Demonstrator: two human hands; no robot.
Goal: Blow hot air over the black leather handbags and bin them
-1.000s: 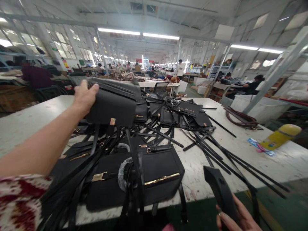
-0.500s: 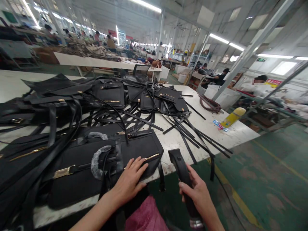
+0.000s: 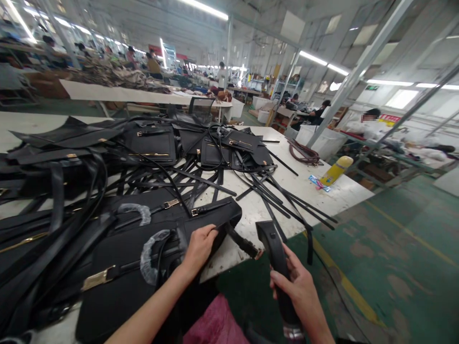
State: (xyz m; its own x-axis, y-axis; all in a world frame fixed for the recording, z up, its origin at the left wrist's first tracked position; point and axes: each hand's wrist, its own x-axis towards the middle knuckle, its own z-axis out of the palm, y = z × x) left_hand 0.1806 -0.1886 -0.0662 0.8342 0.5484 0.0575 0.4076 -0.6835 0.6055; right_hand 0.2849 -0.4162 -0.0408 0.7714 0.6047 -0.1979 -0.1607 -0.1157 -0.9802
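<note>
left grip pinches the bag at the counter's near edge, right grip wraps the tool; lift gently.

The bags and tool are coloured black, the buckles gold, the desk off-white, the bottle yellow.

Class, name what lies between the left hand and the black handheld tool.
The head view shows a black strap with a metal buckle between the left hand and the black handheld tool.
</note>
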